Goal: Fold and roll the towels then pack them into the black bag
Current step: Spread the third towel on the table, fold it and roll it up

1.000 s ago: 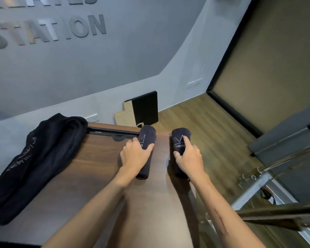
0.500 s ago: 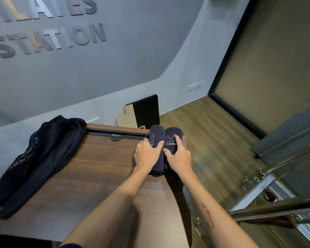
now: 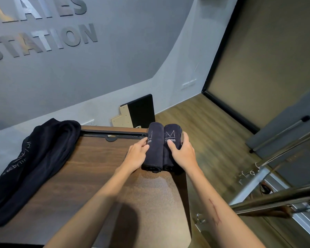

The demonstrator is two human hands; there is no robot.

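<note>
Head view, one frame. Count: two rolled towels, one loose pile of dark towels, two hands, one table.

Rolled towels: two dark navy rolls lie side by side, touching along their length, at centre frame on the far right corner of the wooden table (image 3: 89, 176). Left rolled towel (image 3: 153, 149) shows part of a pale printed logo. Right rolled towel (image 3: 170, 138) shows a clear "M" mark with small lettering under it. The near ends of both rolls face the camera; the far ends reach the table's back edge.

Left hand (image 3: 135, 156): laid against the outer left flank of the left roll, fingers curled round its side, thumb on top near the logo.

Right hand (image 3: 183, 154): cupped over the outer right flank of the right roll, thumb on top just below the lettering, fingers wrapped down the far side. The two hands press the rolls together from opposite sides.

Loose pile of dark towels (image 3: 38, 163): unrolled, heaped at left of frame, draped over the table's left edge; pale lettering visible on one fold. Number of towels in the pile cannot be told.

Black bag: not identifiable in this view.

Background: grey wall with raised lettering (image 3: 43, 40) at upper left; a black and tan panel (image 3: 138, 113) leans against the wall behind the table; metal bars (image 3: 276, 199) at lower right.
</note>
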